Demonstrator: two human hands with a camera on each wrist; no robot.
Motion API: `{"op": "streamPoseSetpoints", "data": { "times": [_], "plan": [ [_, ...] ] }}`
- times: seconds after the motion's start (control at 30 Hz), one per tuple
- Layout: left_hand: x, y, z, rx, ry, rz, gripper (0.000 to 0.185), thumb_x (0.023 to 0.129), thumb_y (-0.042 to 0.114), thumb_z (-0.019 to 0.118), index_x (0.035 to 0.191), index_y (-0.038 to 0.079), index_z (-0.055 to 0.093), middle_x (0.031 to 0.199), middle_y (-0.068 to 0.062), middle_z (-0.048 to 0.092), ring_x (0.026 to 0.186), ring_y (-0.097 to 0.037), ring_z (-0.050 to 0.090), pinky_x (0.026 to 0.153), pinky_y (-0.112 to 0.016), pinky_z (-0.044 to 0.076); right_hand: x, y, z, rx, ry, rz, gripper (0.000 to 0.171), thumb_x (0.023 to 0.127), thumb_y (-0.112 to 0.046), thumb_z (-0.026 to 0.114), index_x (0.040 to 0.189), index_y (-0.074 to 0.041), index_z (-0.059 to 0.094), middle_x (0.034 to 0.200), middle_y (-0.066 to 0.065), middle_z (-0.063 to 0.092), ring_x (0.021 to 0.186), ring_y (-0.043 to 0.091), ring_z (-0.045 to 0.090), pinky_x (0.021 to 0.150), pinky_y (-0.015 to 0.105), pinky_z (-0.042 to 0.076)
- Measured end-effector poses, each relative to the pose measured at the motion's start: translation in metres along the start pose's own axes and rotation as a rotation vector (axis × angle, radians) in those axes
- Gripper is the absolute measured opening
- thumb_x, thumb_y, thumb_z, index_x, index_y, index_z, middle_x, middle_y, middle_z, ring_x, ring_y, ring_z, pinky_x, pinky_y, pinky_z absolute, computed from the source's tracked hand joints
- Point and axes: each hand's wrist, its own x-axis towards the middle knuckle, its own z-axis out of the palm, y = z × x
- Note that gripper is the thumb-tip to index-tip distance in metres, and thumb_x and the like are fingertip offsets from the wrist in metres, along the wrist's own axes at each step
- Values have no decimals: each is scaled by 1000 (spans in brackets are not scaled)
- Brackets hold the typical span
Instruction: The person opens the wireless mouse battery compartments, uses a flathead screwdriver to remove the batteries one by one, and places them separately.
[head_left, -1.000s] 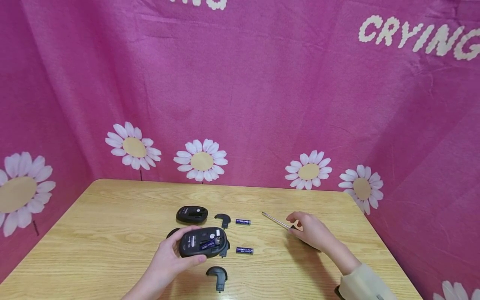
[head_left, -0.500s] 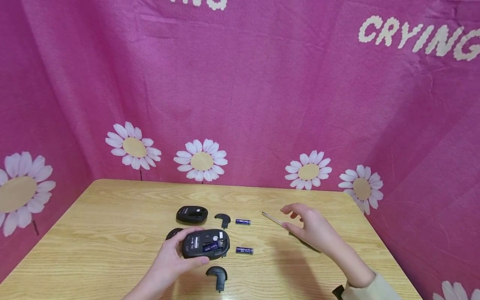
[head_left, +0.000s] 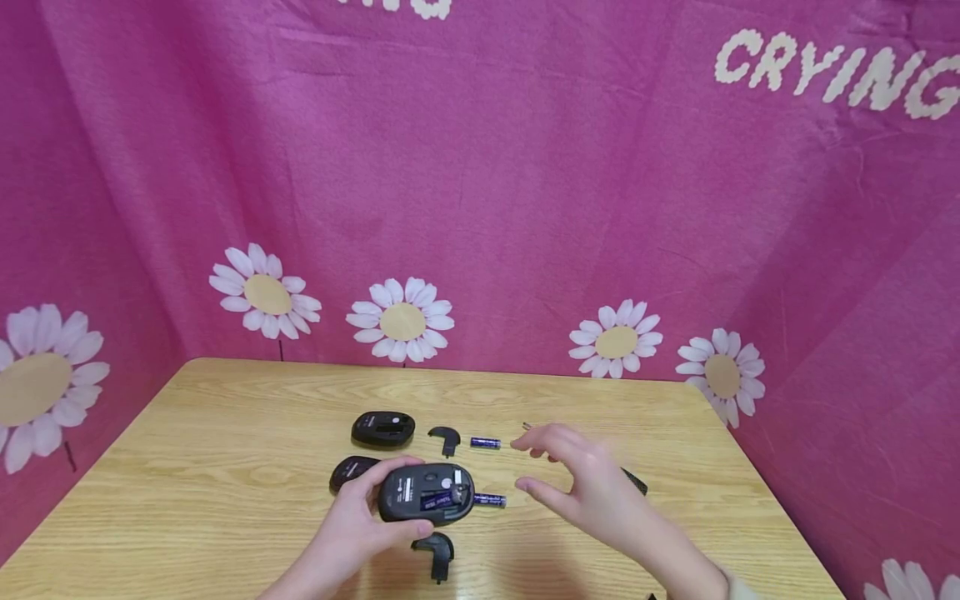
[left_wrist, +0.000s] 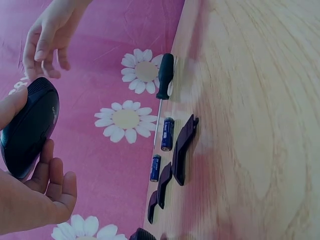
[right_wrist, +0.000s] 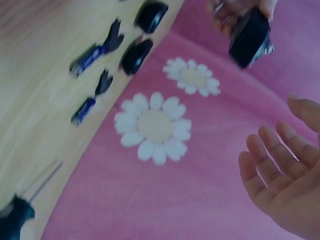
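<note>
While the wooden worktop [head_left: 225,467] carries two more mice, covers, batteries and a screwdriver [left_wrist: 164,80], the left hand [head_left: 352,525] grips an upturned black mouse [head_left: 426,493] above it; right hand [head_left: 592,487] hovers beside, grip wide.

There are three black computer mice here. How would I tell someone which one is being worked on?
Start at the wooden table in front of the pink daisy cloth. Near its front middle, the left hand holds one mouse up off the wood, belly up. Unlike the two mice lying on the table behind it, its battery slot is open with a blue battery inside.
</note>
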Motion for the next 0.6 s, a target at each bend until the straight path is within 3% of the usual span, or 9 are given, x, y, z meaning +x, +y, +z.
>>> {"op": "streamPoseSetpoints", "data": {
  "times": [0.33, 0.6],
  "plan": [
    [-2, 1, 5, 48, -24, 29, 65, 66, 18, 86, 125, 16, 56, 125, -6, 58, 115, -21, 53, 99, -37, 38, -1, -15, 27, 76, -75, -19, 27, 82, -24, 74, 107, -17, 66, 104, -8, 65, 89, 8, 60, 77, 21, 53],
    [-1, -3, 8, 94, -50, 65, 63, 67, 21, 85, 124, 17, 57, 122, -5, 60, 113, -21, 53, 99, -42, 36, -1, -18, 40, 66, -62, -57, 21, 83, -26, 73, 101, -14, 69, 101, -7, 64, 94, 7, 60, 81, 18, 52]
  ]
}}
